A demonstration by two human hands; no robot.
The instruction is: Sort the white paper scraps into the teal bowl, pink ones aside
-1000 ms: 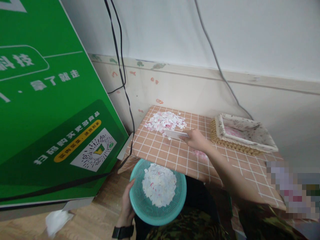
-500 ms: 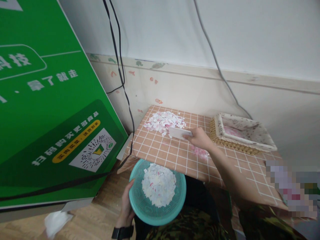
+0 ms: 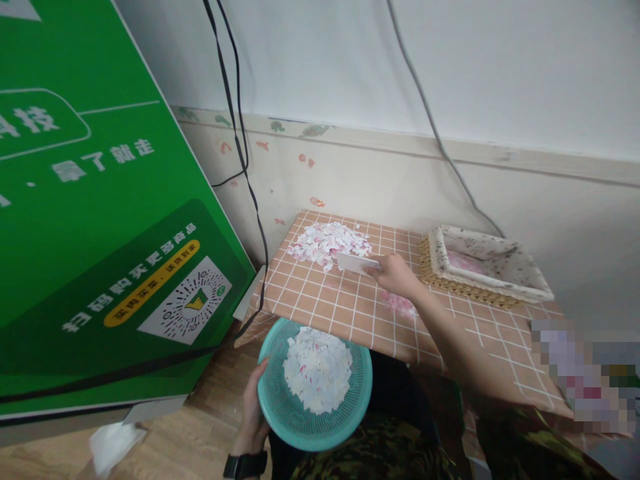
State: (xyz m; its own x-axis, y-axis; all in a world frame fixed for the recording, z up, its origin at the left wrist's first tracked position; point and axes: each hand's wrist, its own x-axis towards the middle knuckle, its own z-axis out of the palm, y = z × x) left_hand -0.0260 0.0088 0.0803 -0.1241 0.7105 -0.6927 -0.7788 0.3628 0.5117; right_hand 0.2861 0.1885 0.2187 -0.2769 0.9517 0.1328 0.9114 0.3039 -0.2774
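Observation:
My left hand [image 3: 256,403] grips the left rim of a teal plastic basket [image 3: 361,400], held below the table's front edge. A heap of small white paper scraps [image 3: 317,370], with a few pink bits, lies in it. My right hand [image 3: 395,275] is closed on the right end of a flat white scraper-like plate [image 3: 353,263]. The plate's far end meets the lower edge of a pile of white and pink paper scraps [image 3: 327,241] on the checked tablecloth [image 3: 295,293]. Pink powder or fine bits [image 3: 397,303] lie just below my right wrist.
A wicker basket with a cloth lining [image 3: 520,277] stands on the table's right side, with something pink inside. A green printed cabinet [image 3: 100,233] rises on the left. Black cables [image 3: 245,160] hang beside the table; a white plastic bag [image 3: 115,445] lies on the floor.
My right hand and the white plate have shifted very slightly to the left. The paper pile and the basket in my left hand look the same.

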